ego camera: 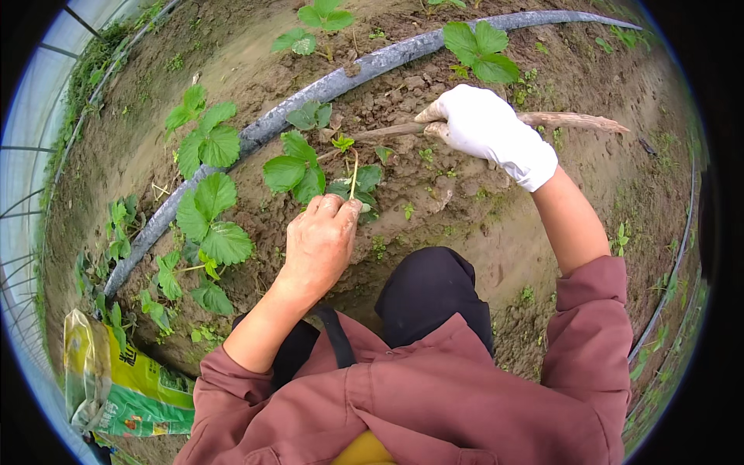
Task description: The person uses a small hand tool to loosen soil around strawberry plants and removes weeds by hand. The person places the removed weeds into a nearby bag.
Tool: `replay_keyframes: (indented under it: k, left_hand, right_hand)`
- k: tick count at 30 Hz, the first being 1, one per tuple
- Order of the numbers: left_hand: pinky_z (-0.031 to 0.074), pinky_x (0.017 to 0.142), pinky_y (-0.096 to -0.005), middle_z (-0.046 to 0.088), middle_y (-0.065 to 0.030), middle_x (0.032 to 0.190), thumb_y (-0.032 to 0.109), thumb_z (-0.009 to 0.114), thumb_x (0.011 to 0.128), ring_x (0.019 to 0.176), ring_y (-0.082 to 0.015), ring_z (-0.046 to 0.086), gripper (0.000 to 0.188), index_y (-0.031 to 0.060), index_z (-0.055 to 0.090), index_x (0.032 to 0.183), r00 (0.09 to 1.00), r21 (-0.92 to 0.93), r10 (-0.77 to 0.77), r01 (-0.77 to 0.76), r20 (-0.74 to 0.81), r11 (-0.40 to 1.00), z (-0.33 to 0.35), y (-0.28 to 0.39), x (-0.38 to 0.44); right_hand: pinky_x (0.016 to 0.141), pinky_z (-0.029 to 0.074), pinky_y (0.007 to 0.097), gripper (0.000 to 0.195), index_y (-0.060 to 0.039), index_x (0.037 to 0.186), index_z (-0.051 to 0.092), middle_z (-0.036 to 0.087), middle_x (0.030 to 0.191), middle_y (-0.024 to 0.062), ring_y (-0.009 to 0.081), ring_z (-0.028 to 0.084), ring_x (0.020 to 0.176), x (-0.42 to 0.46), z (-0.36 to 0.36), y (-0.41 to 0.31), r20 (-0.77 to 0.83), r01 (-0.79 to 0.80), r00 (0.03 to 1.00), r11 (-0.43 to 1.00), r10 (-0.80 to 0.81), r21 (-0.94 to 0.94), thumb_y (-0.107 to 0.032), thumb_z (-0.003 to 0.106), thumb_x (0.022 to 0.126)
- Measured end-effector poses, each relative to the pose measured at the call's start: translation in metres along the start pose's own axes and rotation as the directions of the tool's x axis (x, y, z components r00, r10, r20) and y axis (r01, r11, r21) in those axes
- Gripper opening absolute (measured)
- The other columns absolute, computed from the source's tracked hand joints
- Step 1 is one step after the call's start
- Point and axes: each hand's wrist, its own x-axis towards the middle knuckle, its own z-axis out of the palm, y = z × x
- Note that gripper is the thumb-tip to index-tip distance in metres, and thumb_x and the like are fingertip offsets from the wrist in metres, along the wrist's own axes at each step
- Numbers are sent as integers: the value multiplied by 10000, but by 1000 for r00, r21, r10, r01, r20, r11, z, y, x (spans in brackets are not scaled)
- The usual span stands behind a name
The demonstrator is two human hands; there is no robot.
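My left hand [321, 241], bare and soiled, pinches a pale leaf stalk [354, 174] of a strawberry plant [296, 170]. Green leaves spread beside and beyond its fingers. In a white glove, my right hand [485, 131] is closed around a wooden stick [572, 121] that lies roughly crosswise. The stick's narrow left end reaches the plant near a small young yellow-green leaf [343, 143]. Crumbly brown soil [407, 168] surrounds the plant. My left fingertips are hidden behind the hand.
A grey drip hose [325, 87] curves across the bed, with more strawberry plants [212, 215] along it. At lower left lies a green and yellow printed bag [145, 389]. My dark-trousered knee [433, 290] is close to the bed. Plastic greenhouse film [29, 128] stands at far left.
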Motion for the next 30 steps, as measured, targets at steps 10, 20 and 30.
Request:
replay_keyframes:
  k: [10,20,30]
  left_hand:
    - [462,572,-306,553,-64,767,43,614,657,710,-218,551,177,56,577,829,999,10,-45,46,-14,999,-6,-4,2]
    - [462,589,-309,557,-68,763,41,611,661,696,-232,559,173,75,588,829,1000,-14,-26,26,5,1000,-20,-15,23]
    - [439,694,-313,597,-135,825,105,558,731,768,-268,574,152,26,600,854,993,-24,-111,111,27,994,-41,-68,106]
  right_hand:
    - [643,459,348,186,-156,880,633,605,771,75,240,578,732,-17,-5,34,-34,-142,989,989,141,-34,-225,571,719]
    - [631,458,329,200,-140,906,632,607,743,80,249,576,686,-26,2,62,-242,-167,956,986,165,14,-208,549,738]
    - [629,440,365,177,-98,838,617,578,721,99,261,557,703,-50,36,-2,-109,46,993,994,-35,99,-211,549,720]
